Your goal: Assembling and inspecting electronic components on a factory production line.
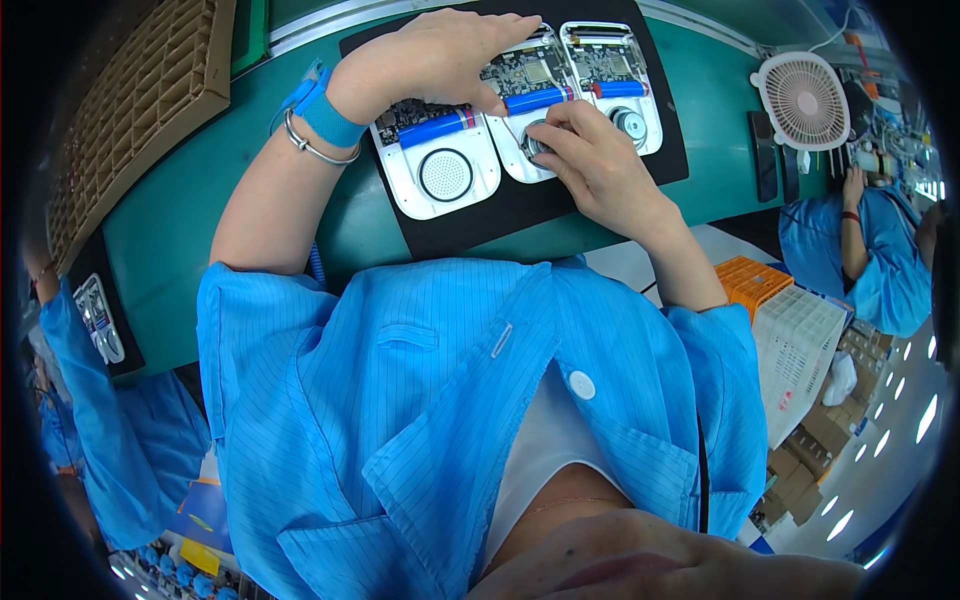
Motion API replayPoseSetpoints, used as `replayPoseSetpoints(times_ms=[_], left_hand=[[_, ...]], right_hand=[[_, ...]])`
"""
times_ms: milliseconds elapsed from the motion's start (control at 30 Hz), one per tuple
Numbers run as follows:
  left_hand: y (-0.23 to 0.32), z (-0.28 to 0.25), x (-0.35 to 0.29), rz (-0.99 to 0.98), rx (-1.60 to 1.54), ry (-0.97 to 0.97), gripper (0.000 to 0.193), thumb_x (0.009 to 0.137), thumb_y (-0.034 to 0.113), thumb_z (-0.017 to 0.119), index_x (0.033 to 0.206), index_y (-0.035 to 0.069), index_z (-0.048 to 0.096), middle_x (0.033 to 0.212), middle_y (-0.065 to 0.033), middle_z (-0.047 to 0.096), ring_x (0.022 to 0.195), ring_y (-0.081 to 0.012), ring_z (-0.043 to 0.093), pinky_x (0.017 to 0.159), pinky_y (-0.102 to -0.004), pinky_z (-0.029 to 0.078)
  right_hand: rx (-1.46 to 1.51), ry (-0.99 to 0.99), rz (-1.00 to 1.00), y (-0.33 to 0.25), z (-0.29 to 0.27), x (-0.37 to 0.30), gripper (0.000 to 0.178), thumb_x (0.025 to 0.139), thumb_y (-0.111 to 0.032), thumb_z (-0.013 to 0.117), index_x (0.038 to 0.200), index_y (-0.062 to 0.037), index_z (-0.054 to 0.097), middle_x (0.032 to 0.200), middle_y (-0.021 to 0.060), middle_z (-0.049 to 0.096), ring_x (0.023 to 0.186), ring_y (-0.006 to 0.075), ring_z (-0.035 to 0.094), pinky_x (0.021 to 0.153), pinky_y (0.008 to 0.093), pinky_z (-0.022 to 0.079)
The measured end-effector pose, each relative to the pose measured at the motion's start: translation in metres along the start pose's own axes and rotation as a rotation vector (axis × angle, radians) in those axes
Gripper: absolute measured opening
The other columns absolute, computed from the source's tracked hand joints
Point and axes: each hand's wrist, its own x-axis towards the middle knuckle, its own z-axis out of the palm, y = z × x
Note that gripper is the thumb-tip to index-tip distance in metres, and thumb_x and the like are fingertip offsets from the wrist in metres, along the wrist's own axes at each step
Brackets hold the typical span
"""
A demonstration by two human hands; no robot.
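The left hand (440, 55) lies flat on the middle unit (530, 100) on the mat (520, 215); the right hand (590, 160) pinches its round speaker (535, 140). A slip could strain the thin wires.

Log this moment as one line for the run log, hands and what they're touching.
left hand: flat on middle white unit's circuit board | right hand: fingertips on its round speaker | three units on black mat

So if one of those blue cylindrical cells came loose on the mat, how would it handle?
The blue cell is a smooth round cylinder, so it would probably roll if nudged sideways. It looks rigid, not floppy. Its glossy wrap could be a bit slippery. Seated in the white housing under the left hand, it seems held.
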Motion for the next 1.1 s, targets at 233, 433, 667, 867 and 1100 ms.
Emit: replayPoseSetpoints(times_ms=[233, 433, 667, 867, 1100], left_hand=[[0.003, -0.001, -0.002, 0.026, 0.016, 0.028, 0.103, 0.071, 0.026, 0.091, 0.158, 0.013, 0.037, 0.144, -0.0186, 0.059, 0.118, -0.0345, 0.066, 0.101, -0.0411, 0.054], [-0.036, -0.037, -0.025, 0.087, -0.259, 0.059, 0.08, 0.093, 0.033, 0.075, 0.159, 0.011, 0.036, 0.146, -0.0195, 0.057, 0.128, -0.0267, 0.06, 0.107, -0.0362, 0.048], [-0.074, -0.05, -0.098, -0.135, -0.723, 0.111, 0.059, 0.106, 0.023, 0.057, 0.159, 0.008, 0.037, 0.155, -0.0138, 0.05, 0.142, -0.0209, 0.047, 0.118, -0.0341, 0.036], [-0.056, -0.029, -0.1, -0.054, -0.684, 0.179, 0.058, 0.103, 0.005, 0.055, 0.158, 0.009, 0.039, 0.151, -0.0107, 0.054, 0.139, -0.0204, 0.049, 0.117, -0.0357, 0.038], [-0.041, -0.02, -0.103, -0.021, -0.458, 0.211, 0.067, 0.092, 0.009, 0.072, 0.153, 0.013, 0.046, 0.137, -0.0158, 0.064, 0.122, -0.0312, 0.065, 0.103, -0.0412, 0.054]], right_hand=[[0.072, 0.071, -0.005, 0.01, 0.007, -0.005, 0.028, 0.087, -0.008, 0.075, 0.112, -0.0005, 0.065, 0.108, 0.0129, 0.056, 0.096, 0.0291, 0.062, 0.081, 0.0396, 0.053], [0.16, 0.035, 0.007, 0.014, -0.005, -0.008, 0.044, 0.093, -0.013, 0.073, 0.135, -0.0068, 0.061, 0.127, 0.0129, 0.055, 0.106, 0.0238, 0.061, 0.088, 0.0337, 0.054], [0.036, 0.239, -0.117, 0.009, -0.012, 0.018, 0.039, 0.094, -0.014, 0.071, 0.132, -0.0048, 0.064, 0.125, 0.0143, 0.063, 0.114, 0.0275, 0.064, 0.09, 0.0355, 0.054], [-0.261, 0.284, -0.282, -0.018, 0.023, 0.096, 0.043, 0.086, -0.011, 0.074, 0.126, -0.0038, 0.061, 0.129, 0.0135, 0.061, 0.12, 0.0309, 0.059, 0.099, 0.0422, 0.048], [-0.139, 0.15, -0.227, -0.027, 0.039, 0.123, 0.031, 0.08, 0.009, 0.064, 0.11, -0.0002, 0.063, 0.108, 0.015, 0.056, 0.103, 0.0328, 0.062, 0.079, 0.0427, 0.055]])
